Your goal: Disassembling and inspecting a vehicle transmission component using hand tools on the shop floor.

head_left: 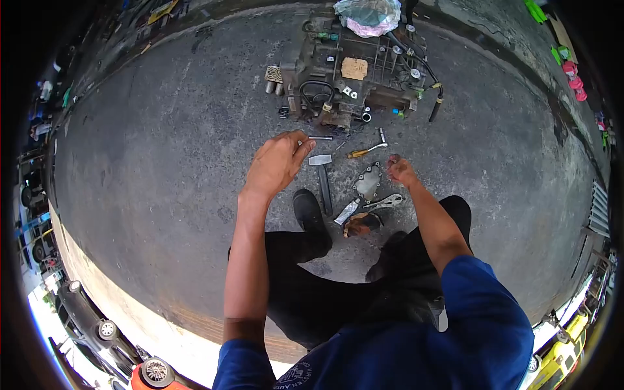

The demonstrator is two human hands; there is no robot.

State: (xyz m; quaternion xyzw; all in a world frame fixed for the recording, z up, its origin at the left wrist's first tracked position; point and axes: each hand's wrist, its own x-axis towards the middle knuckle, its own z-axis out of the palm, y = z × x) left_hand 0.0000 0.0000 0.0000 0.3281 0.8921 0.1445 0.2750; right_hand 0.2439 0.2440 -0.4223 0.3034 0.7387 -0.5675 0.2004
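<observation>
A slim metal tool (322,138) jutted from the fingertips of a person's left hand (279,159), pinched in a narrow grip above a stained concrete floor (162,156), just short of the near edge of a large, grimy metal housing (380,78). The right hand (402,171) hung well apart from it with fingers curled; whether anything sat between them could not be told. Just beside that hand, toward the person's left, lay a flat metal cover plate (368,182) with lugs around its rim. Between the hands lay a hammer (321,175), its head toward the housing, and a ratchet with an amber handle (359,154). Nearer the person, locking pliers (387,201), a pale tube (348,211) and a dark brown-orange bundle (364,225) lay close together. A dark boot (311,211) stood beside the hammer's handle. A tan pad (354,69) rested on the housing, with a crumpled plastic bag (368,16) at its far end. The person wore a blue shirt (396,351) and black trousers (338,289). A dark car (88,322) stood at the lower left, and a yellow vehicle (562,351) at the lower right.
</observation>
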